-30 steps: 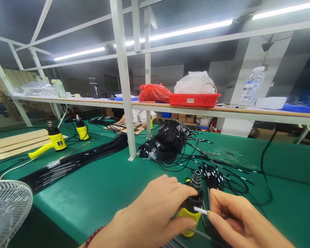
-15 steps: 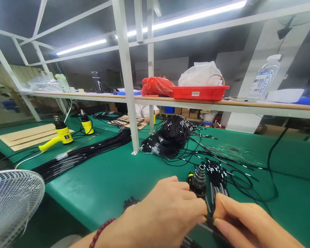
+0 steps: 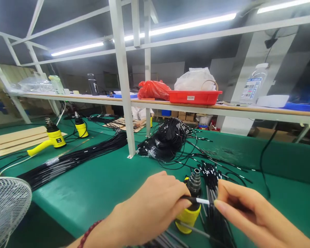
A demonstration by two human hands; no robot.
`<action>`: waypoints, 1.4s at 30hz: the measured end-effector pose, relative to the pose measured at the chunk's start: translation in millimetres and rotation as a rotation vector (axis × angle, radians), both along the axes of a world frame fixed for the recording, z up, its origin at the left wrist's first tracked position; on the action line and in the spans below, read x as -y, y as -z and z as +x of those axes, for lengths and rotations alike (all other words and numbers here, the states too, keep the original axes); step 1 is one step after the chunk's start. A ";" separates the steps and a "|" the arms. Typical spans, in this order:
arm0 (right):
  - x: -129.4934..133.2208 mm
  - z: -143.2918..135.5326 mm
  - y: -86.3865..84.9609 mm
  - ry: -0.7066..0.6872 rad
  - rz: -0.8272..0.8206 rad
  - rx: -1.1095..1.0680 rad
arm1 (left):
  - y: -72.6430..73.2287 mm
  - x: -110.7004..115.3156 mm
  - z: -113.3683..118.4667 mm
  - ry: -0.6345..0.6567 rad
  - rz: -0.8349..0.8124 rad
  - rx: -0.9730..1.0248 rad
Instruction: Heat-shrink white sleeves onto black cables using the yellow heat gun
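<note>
Green covers the tabletop [image 3: 100, 186], whose near edge slants past the white fan [image 3: 11, 203] and runs behind the left wrist; a bare stretch lies open left of the left hand [image 3: 156, 203]. That hand grips a black cable [image 3: 188, 198] with a white sleeve [image 3: 202, 201] on it, level between the hands, and the right hand [image 3: 250, 210] pinches narrowly at the sleeve's far end. Right between them, room is tight: the yellow heat gun [image 3: 187, 218] stands upright just behind the cable, and a cable bundle [image 3: 209, 172] runs beneath the right fingertips. Ahead of the hands, a shelf post [image 3: 129, 134] and a tangled cable pile [image 3: 170, 137] bound the open stretch. The left fingers' undersides and the cable's tip in the right pinch are hidden; grey strands [image 3: 167, 239] below the left hand are cut off by the frame.
</note>
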State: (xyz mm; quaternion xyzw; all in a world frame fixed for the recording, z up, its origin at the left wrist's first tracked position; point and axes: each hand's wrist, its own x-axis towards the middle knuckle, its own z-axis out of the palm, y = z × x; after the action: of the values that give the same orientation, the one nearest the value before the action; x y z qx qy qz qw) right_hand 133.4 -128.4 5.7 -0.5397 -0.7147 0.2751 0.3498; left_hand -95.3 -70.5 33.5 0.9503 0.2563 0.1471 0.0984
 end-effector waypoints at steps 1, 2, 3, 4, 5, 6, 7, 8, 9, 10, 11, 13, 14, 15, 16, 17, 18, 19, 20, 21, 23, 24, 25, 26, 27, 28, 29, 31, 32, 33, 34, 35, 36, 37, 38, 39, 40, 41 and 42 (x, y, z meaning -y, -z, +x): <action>-2.6 3.0 -0.5 0.004 -0.018 -0.003 | -1.9 -2.4 0.9 -0.022 0.006 -0.001; -5.7 5.4 -0.9 0.004 -0.034 -0.008 | -3.7 -4.8 2.0 -0.042 0.010 -0.004; -9.2 7.4 -1.3 0.001 -0.048 -0.014 | -5.3 -7.0 3.3 -0.065 0.009 -0.006; -12.9 8.9 -1.8 -0.005 -0.061 -0.021 | -6.4 -9.3 4.8 -0.089 0.003 -0.004; -16.7 9.9 -2.4 -0.010 -0.069 -0.028 | -7.0 -11.6 6.4 -0.113 -0.008 0.006; -20.7 10.7 -3.0 -0.016 -0.077 -0.034 | -6.8 -13.9 8.1 -0.136 -0.028 0.022; -24.6 11.2 -3.6 -0.027 -0.082 -0.041 | -5.9 -16.4 9.9 -0.152 -0.056 0.043; -28.4 11.7 -4.1 -0.028 -0.077 -0.049 | -4.2 -19.1 11.6 -0.161 -0.091 0.068; -32.0 12.2 -4.3 -0.024 -0.067 -0.055 | -1.9 -21.8 13.4 -0.168 -0.127 0.096; -35.3 12.6 -4.3 -0.022 -0.055 -0.060 | 0.7 -24.7 15.1 -0.168 -0.168 0.127; -38.5 13.2 -4.0 -0.021 -0.045 -0.062 | 3.6 -27.5 16.7 -0.163 -0.208 0.162; -44.0 14.3 -2.9 -0.011 -0.028 -0.067 | 9.2 -32.9 19.4 -0.153 -0.283 0.240; -46.4 14.7 -2.3 -0.005 -0.025 -0.071 | 11.6 -35.4 20.6 -0.153 -0.311 0.279; -48.7 15.1 -1.8 0.002 -0.021 -0.078 | 13.6 -37.7 21.6 -0.158 -0.330 0.315; -50.8 15.4 -1.3 0.013 -0.015 -0.085 | 15.2 -39.8 22.6 -0.170 -0.344 0.345; -52.7 15.7 -0.9 0.022 -0.012 -0.088 | 16.4 -41.7 23.5 -0.183 -0.354 0.367; -54.5 16.0 -0.5 0.031 -0.010 -0.088 | 17.3 -43.6 24.4 -0.194 -0.363 0.386; -56.2 16.4 -0.1 0.038 -0.011 -0.084 | 17.9 -45.3 25.3 -0.200 -0.372 0.402; -57.8 16.9 0.3 0.044 -0.014 -0.078 | 18.4 -46.9 26.2 -0.204 -0.380 0.416; -59.2 17.5 0.8 0.047 -0.019 -0.072 | 18.9 -48.5 27.1 -0.203 -0.389 0.429; -61.7 18.9 2.1 0.050 -0.029 -0.058 | 19.9 -51.4 28.7 -0.199 -0.399 0.454; -62.8 19.6 2.8 0.051 -0.031 -0.050 | 20.6 -52.8 29.4 -0.200 -0.402 0.464; -63.8 20.4 3.6 0.052 -0.033 -0.041 | 21.5 -54.1 30.1 -0.202 -0.404 0.471; -64.8 21.1 4.5 0.054 -0.032 -0.030 | 22.5 -55.5 30.7 -0.205 -0.404 0.480; -65.9 21.8 5.5 0.056 -0.031 -0.018 | 23.6 -56.8 31.2 -0.207 -0.403 0.487; -67.0 22.5 6.5 0.058 -0.030 -0.007 | 24.8 -58.1 31.8 -0.208 -0.399 0.493; -68.2 23.2 7.6 0.061 -0.028 0.002 | 26.0 -59.4 32.3 -0.208 -0.396 0.498; -70.5 24.6 10.0 0.068 -0.025 0.015 | 28.1 -61.6 33.5 -0.209 -0.392 0.508; -71.7 25.2 11.2 0.070 -0.025 0.019 | 29.0 -62.6 34.0 -0.211 -0.394 0.512; -72.7 25.9 12.5 0.073 -0.024 0.022 | 29.8 -63.5 34.6 -0.214 -0.399 0.514; -73.7 26.5 13.6 0.074 -0.023 0.024 | 30.5 -64.3 35.0 -0.214 -0.403 0.518; -74.5 27.0 14.7 0.073 -0.022 0.027 | 31.1 -65.0 35.5 -0.214 -0.406 0.522; -75.2 27.5 15.6 0.072 -0.022 0.028 | 31.6 -65.7 35.9 -0.213 -0.409 0.526; -75.7 27.9 16.3 0.071 -0.023 0.029 | 32.0 -66.2 36.2 -0.211 -0.411 0.528; -76.0 28.4 16.7 0.070 -0.024 0.029 | 32.4 -66.6 36.5 -0.209 -0.413 0.533; -76.1 28.8 16.8 0.069 -0.026 0.029 | 32.7 -67.0 36.8 -0.208 -0.415 0.538; -76.1 29.2 16.7 0.067 -0.028 0.030 | 33.0 -67.2 37.1 -0.205 -0.417 0.543; -75.8 29.6 16.2 0.066 -0.030 0.030 | 33.1 -67.2 37.3 -0.204 -0.418 0.549; -75.2 30.0 15.5 0.063 -0.032 0.030 | 33.1 -67.0 37.4 -0.204 -0.417 0.554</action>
State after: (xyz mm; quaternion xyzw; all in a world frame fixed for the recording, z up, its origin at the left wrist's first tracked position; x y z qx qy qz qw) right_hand 163.4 -53.1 -9.9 -0.5717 -0.6978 0.2673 0.3387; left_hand -57.9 -3.5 0.4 0.8032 0.3380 0.3529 0.3406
